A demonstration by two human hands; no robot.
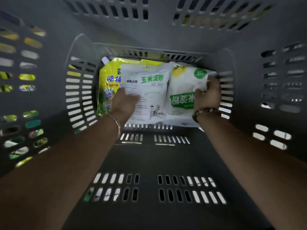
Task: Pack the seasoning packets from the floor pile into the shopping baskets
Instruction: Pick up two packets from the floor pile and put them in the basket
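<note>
Deep in a grey basket [149,39], the left hand [123,103] lays flat fingers on the left packet [149,83]. The right hand [208,95] clutches the right packet [184,83]. A pouch [108,80] lies left of the fingers.

Little light is found inside the grey basket [166,39]; it is admitted through the wall slots [226,90], which glow white just beyond the fingers [213,82] of the right hand [208,95]. The white packet [182,87] gripped by those fingers is rendered bright and fairly sharp, its large print legible. The forearms [249,155], nearer the camera than the fingers, are left in shadow. Towards the frame edges, far from the fingers, the slots are bent and smeared.
</note>
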